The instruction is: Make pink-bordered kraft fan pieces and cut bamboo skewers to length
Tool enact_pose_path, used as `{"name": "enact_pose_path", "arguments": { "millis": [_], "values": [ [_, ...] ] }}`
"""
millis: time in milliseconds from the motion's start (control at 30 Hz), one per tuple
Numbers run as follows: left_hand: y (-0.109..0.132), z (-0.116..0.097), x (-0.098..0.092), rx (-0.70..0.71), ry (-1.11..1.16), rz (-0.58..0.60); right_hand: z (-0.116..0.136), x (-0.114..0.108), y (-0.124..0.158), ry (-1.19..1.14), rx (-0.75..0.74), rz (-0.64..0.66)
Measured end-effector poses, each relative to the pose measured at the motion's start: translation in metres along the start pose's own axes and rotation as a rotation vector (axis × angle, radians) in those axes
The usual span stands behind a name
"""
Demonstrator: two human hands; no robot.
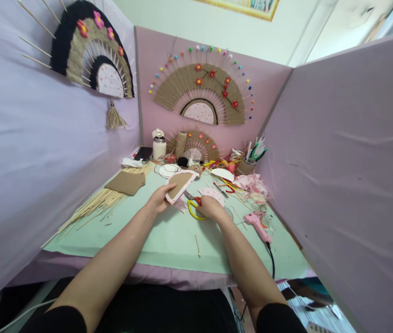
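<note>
My left hand (160,199) is closed on a half-round piece of brown cardboard (181,184), tilted above the table. White cloth with pink spots is folded over the cardboard's edge. My right hand (210,207) grips scissors (196,210) with yellow and red handles. Their blades point left toward the cardboard's lower edge; whether they touch it I cannot tell. A strip of spotted cloth (181,205) shows beneath the blades. Just behind my right hand lies another piece of spotted cloth (213,194) on the table.
Thin wooden sticks (95,203) and a cardboard sheet (127,182) lie at left. A pink glue gun (258,226) with a black cord rests at right. At the back stand a white bottle (159,148) and a pen holder (246,167). Decorated fans (199,88) hang on the partitions.
</note>
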State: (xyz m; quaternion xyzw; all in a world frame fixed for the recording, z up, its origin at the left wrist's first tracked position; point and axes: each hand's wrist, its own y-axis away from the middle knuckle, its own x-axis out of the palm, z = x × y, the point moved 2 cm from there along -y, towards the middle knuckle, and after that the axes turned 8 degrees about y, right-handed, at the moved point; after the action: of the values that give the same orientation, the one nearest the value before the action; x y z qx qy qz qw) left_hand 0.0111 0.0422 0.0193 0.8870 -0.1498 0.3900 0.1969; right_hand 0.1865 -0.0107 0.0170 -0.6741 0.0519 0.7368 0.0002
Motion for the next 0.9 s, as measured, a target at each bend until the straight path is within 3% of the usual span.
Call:
{"name": "enact_pose_path", "arguments": {
  "millis": [200,367,467,600,733,833,900],
  "values": [
    [0.001,-0.008,0.0,-0.024,0.194,0.026,-0.018,0.008,0.003,-0.146,0.032,-0.092],
    [0.001,-0.011,0.0,-0.109,0.308,0.05,-0.036,0.007,0.0,-0.557,0.153,-0.372],
    [0.001,-0.008,-0.001,-0.127,0.199,0.041,-0.035,0.003,-0.005,-0.895,0.174,-0.465],
    [0.003,0.002,0.001,-0.054,-0.143,0.106,-0.026,0.0,-0.007,-1.297,0.045,-0.369],
    [0.004,0.012,0.002,-0.039,-0.36,0.191,-0.022,0.004,-0.008,-1.414,0.015,-0.291],
    [0.004,0.012,0.002,-0.045,-0.39,0.159,-0.022,0.008,-0.009,-1.452,0.039,-0.283],
    [0.004,0.007,0.003,-0.031,-0.286,0.162,-0.023,0.01,-0.009,-1.511,0.085,-0.278]
  ]
}}
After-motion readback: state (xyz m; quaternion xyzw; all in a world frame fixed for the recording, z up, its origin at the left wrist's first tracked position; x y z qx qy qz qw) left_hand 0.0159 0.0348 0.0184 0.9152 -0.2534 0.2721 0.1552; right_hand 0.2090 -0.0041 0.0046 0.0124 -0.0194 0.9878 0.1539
